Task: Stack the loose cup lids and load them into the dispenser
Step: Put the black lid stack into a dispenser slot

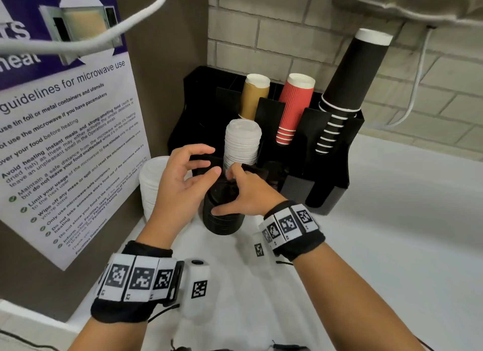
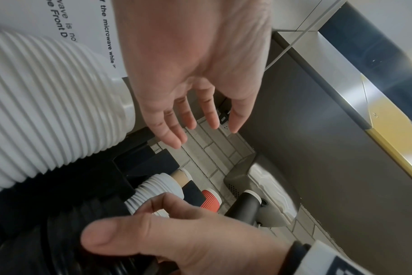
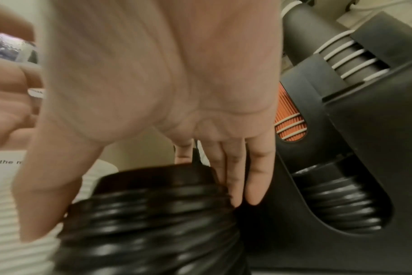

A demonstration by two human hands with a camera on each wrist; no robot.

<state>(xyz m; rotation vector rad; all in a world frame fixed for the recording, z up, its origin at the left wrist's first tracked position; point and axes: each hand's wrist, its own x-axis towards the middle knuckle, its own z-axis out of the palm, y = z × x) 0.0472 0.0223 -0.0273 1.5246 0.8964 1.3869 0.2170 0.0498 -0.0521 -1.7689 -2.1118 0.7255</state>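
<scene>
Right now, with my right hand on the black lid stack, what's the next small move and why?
Probably lift the black lid stack toward the dispenser. The right hand grips it on the counter, thumb in front, fingers behind, while the left hand hovers open above it, holding nothing. A front slot already holds black lids, so it likely goes there.

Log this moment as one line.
right hand grips black lid stack | left hand open above it | stack outside dispenser
</scene>
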